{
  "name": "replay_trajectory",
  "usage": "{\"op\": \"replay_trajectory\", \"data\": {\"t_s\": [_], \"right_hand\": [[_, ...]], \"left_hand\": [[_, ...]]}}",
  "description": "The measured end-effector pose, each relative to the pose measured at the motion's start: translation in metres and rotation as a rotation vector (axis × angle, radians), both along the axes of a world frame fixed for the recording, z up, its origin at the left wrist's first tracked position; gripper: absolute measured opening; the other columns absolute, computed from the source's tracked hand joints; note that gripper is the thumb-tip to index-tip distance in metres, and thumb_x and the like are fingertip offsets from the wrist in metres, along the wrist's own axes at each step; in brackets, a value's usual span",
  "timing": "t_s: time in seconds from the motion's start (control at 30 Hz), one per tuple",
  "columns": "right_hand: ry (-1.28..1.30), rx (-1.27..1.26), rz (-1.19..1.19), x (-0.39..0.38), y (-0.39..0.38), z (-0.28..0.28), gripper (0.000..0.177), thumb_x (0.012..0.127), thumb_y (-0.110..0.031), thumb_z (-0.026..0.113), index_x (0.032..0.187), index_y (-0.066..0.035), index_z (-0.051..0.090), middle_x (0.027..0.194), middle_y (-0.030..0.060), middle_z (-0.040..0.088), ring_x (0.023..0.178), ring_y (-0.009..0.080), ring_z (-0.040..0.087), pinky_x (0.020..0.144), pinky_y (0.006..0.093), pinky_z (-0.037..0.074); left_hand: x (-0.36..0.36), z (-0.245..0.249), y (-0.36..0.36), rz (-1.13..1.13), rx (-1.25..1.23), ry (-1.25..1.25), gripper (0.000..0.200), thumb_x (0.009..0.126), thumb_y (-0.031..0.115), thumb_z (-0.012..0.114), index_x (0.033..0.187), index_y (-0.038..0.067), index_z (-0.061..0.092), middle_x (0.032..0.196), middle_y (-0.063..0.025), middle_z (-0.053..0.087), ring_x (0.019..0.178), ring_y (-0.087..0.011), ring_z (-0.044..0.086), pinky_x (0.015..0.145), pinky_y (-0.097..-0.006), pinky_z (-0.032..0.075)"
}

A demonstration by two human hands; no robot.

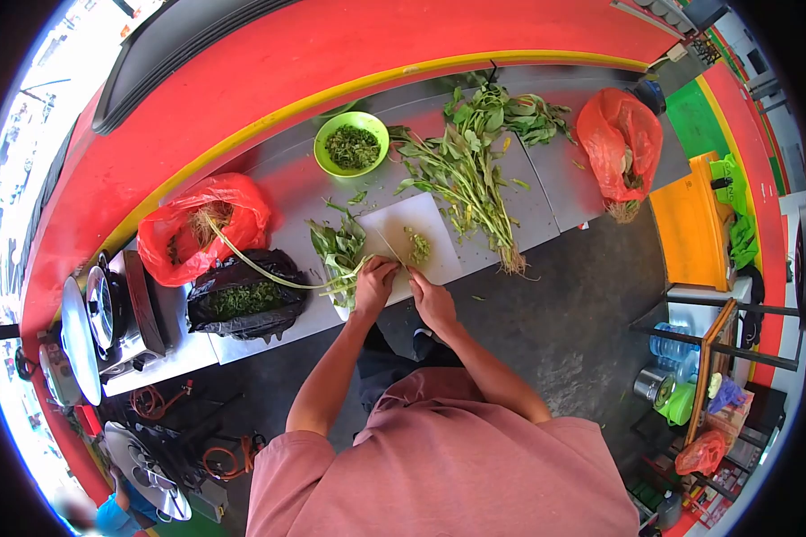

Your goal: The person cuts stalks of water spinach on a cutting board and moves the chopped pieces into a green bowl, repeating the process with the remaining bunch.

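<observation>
My left hand [376,286] is closed round a bunch of green stems [338,285] at the near edge of a white cutting board [439,255]. My right hand [433,302] grips a knife [388,244], whose thin blade lies over the board close to my left fingers. A small heap of chopped stems [416,243] rests on the board, just right of the blade. Leafy greens [338,242] lie along the board's left side. The knife's handle is hidden in my right hand.
Behind the board stand a lime-green bowl [381,134] of chopped greens and a large stemmed bunch [475,174]. Left are a black bag [282,268] with chopped greens, a red bag [251,210] and a stove [139,304]. Another red bag [613,134] sits far right.
</observation>
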State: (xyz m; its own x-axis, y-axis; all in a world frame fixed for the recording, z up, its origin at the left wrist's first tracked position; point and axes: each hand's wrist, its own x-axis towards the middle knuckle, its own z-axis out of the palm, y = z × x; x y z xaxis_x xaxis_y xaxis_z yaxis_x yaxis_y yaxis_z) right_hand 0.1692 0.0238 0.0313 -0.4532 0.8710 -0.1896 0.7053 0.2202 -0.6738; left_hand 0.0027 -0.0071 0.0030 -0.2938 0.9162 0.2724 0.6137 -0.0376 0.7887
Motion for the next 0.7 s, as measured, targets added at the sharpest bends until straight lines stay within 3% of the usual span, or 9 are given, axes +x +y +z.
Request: {"op": "replay_trajectory", "data": {"t_s": [0.37,0.53,0.7], "right_hand": [[0.060,-0.004,-0.035,-0.002,-0.002,-0.006,0.037,0.104,-0.038,0.049,0.137,-0.024,0.058,0.077,0.0246,0.069,0.073,0.0465,0.068,0.062,0.0572,0.054],[-0.093,-0.022,0.015,-0.009,0.004,0.008,0.037,0.103,-0.036,0.051,0.138,-0.026,0.057,0.080,0.0225,0.070,0.074,0.0457,0.068,0.065,0.0566,0.055],[-0.001,0.042,-0.026,-0.007,0.000,-0.001,0.038,0.103,-0.035,0.052,0.139,-0.028,0.056,0.077,0.0231,0.069,0.073,0.0442,0.069,0.062,0.0552,0.055]], "left_hand": [[0.000,0.000,0.001,0.001,0.025,-0.014,0.014,0.079,-0.003,0.072,0.092,0.000,0.075,0.090,-0.0134,0.068,0.084,-0.0342,0.067,0.076,-0.0421,0.053],[-0.002,-0.001,0.001,-0.014,0.002,0.009,0.014,0.079,-0.004,0.072,0.092,0.000,0.075,0.090,-0.0138,0.069,0.083,-0.0339,0.067,0.076,-0.0410,0.053],[-0.002,-0.001,0.001,0.018,-0.004,-0.023,0.013,0.078,-0.004,0.073,0.091,0.000,0.075,0.090,-0.0138,0.069,0.083,-0.0341,0.067,0.076,-0.0409,0.053]]}}
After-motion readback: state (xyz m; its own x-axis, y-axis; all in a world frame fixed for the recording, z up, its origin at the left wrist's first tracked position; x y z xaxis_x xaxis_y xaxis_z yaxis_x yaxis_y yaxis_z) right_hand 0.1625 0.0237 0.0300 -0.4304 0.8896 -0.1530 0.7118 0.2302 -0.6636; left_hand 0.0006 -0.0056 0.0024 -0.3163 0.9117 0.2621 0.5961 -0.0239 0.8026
